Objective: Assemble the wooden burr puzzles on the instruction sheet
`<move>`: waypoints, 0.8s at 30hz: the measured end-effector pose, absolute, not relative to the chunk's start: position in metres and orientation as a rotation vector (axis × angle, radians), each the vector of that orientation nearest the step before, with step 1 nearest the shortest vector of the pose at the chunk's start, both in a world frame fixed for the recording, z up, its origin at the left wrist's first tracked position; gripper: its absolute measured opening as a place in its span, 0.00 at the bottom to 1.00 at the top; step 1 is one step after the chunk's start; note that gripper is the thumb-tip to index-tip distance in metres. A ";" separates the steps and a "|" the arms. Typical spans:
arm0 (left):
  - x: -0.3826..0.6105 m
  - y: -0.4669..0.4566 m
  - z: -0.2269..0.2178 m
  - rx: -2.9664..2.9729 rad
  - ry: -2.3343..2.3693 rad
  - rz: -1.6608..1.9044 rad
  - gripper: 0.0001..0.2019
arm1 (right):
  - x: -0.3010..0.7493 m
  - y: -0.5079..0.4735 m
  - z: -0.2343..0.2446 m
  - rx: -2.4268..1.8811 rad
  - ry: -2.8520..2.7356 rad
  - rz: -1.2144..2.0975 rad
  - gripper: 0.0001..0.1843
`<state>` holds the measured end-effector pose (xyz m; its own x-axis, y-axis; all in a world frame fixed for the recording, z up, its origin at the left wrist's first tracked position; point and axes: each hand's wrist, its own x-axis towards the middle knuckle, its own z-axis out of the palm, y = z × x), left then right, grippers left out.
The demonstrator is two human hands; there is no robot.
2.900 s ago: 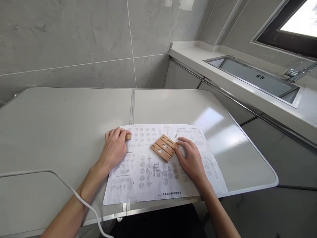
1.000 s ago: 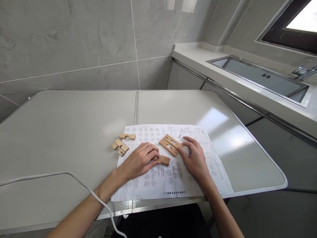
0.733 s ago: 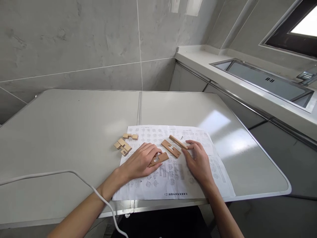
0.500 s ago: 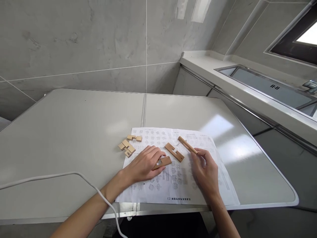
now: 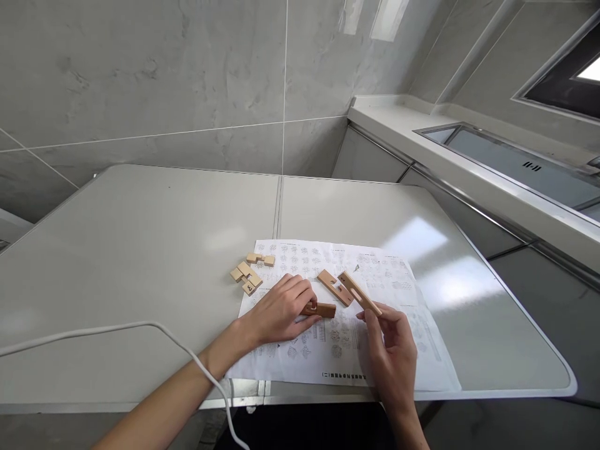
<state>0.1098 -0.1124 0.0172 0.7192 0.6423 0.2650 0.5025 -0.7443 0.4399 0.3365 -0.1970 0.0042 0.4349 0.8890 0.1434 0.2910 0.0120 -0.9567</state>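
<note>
My left hand (image 5: 284,310) is closed around a reddish-brown notched wooden puzzle piece (image 5: 325,310), whose near end is hidden under the fingers. Between thumb and fingers of my right hand (image 5: 392,340) is a lighter wooden puzzle piece (image 5: 359,292) with a slot through it and a dark mark near its far end. It is held at a slant. Behind and partly covered by it, another notched wooden piece (image 5: 330,283) lies on the printed sheet (image 5: 304,365). Left of my left hand are a pale notched piece (image 5: 254,257) and a pale joined group marked 3 (image 5: 247,275).
The sheet, covered in small diagrams, lies at the front of a white folding table (image 5: 140,262) with a centre seam. A white cable (image 5: 154,324) crosses the left side and my left forearm. A counter with a sink (image 5: 506,159) stands along the right.
The right-hand piece has come nearer to me and turned, showing more of its slotted face. My left hand has tilted its piece onto another side. The view has shifted slightly.
</note>
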 end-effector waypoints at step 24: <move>0.123 -0.120 0.035 1.138 0.585 0.544 0.22 | 0.339 -0.197 0.004 -1.286 -1.113 0.979 0.12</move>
